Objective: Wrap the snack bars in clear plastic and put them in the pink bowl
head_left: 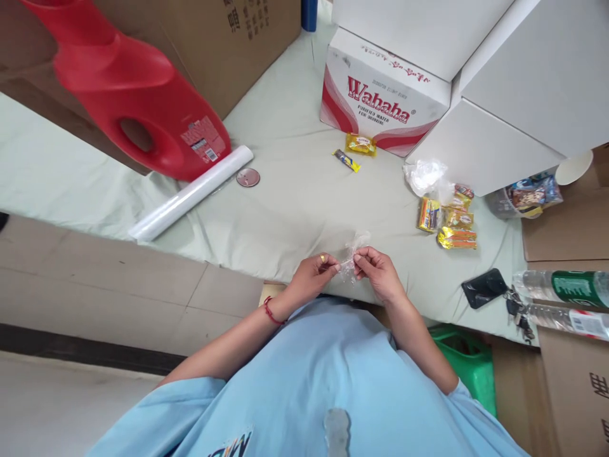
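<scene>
A crumpled clear plastic bag is stretched between my two hands, just over the front edge of the cloth-covered table. My left hand pinches one side of the plastic between thumb and forefinger; a ring and a red bracelet show on it. The fingers of my right hand are closed on the other side. Beyond them lie a yellow wrapped snack and a small dark-and-yellow wrapped bar. To the right, several wrapped snacks sit beside another clear plastic bag.
A white-and-red carton stands at the back. On the left are a red jug, a plastic film roll and a round disc. A phone, keys and bottles lie at the right.
</scene>
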A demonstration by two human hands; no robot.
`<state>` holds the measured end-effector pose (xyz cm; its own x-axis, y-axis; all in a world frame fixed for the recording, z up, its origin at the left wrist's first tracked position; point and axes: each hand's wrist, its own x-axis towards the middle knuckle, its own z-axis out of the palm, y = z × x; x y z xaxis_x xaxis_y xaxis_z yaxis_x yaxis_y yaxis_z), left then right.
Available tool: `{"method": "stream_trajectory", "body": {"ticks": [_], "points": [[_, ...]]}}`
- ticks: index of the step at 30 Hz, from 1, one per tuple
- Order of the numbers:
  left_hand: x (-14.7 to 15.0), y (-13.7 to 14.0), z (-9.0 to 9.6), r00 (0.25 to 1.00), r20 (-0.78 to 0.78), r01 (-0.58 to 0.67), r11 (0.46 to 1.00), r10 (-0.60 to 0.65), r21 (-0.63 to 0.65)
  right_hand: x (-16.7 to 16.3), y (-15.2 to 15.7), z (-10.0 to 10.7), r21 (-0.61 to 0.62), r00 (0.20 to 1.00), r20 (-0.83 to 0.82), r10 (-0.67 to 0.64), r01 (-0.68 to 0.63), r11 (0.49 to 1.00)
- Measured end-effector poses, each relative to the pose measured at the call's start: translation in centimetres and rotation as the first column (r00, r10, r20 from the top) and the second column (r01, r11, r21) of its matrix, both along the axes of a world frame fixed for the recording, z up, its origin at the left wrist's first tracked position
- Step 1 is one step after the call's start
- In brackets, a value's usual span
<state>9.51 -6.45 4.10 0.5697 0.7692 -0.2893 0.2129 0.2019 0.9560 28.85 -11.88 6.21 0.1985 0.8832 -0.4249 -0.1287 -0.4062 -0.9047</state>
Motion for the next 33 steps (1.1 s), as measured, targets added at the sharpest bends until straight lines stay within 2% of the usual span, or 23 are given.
{"method": "stream_trajectory", "body": {"ticks": [8, 13, 16, 21, 26, 30, 33], "points": [[-2.4, 0.3, -0.8, 0.981, 0.151, -0.101, 0.987, 0.12, -0.126, -2.1, 1.0, 0.7, -0.022, 0.994, -0.02, 0.112, -0.112, 0.993], [-2.5, -0.1, -0.8, 0.969, 0.196, -0.128, 0.984, 0.152, -0.127, -3.2, 1.0, 0.7, 0.026, 0.971, 0.154, 0.182, -0.188, 0.982], [-2.3, -0.1, -0.9, 0.966, 0.198, -0.147, 0.982, 0.169, -0.12, -2.8, 0.7, 0.7, 0.051, 0.964, 0.207, 0.165, -0.179, 0.982], [-1.8, 0.4, -0.9, 0.928, 0.209, -0.262, 0.939, 0.308, -0.222, 0.4, 0.0, 1.5, 0.019, 0.996, 0.055, 0.077, -0.078, 0.997], [-0.9, 1.4, -0.4, 0.876, 0.256, -0.325, 0.892, 0.41, -0.314, 5.5, -1.3, 2.4, 0.005, 0.992, -0.077, -0.103, 0.103, 0.995], [0.2, 2.3, -0.7, 0.838, 0.247, -0.433, 0.869, 0.486, -0.242, 9.3, -2.6, 2.6, 0.005, 0.973, -0.071, -0.221, 0.222, 0.975], [0.7, 3.0, -0.9, 0.851, 0.186, -0.465, 0.869, 0.491, -0.167, 11.5, -3.4, 2.5, -0.006, 0.967, -0.049, -0.251, 0.251, 0.968]]}}
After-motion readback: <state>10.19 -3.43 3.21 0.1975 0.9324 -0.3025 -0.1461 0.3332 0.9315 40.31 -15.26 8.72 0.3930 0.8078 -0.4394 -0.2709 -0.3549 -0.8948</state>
